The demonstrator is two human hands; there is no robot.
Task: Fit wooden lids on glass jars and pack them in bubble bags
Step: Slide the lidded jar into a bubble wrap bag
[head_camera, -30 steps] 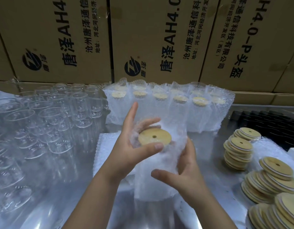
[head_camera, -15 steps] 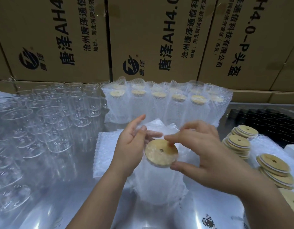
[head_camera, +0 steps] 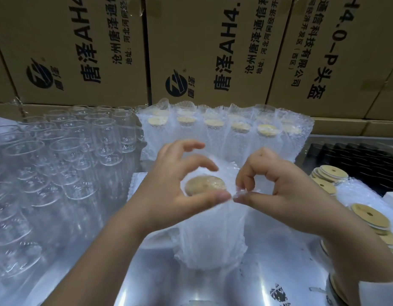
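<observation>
From the head camera, a shiny metal table (head_camera: 213, 288) filled the lower part of the view, and big brown cardboard boxes (head_camera: 208, 47) with black printing made a wall right behind it. Empty glass jars (head_camera: 65, 151) crowded the whole left side. A row of packed jars in bubble bags (head_camera: 226, 138) stood along the back, touching the boxes. Stacks of round wooden lids (head_camera: 370, 217) lay on the right, beside a black tray (head_camera: 357, 164). The only bare table was near the front edge, under the arms.

In the middle stood one jar in a bubble bag (head_camera: 210, 235). It was upright, its long way going up and down, and its wooden lid (head_camera: 205, 184) faced up under the bag's wrap. The left hand (head_camera: 169, 188) curled around the top, thumb and fingers apart around the lid. The right hand (head_camera: 286, 195) pinched the bag's loose edge between thumb and finger, just beside the lid. The two thumbs nearly met.
</observation>
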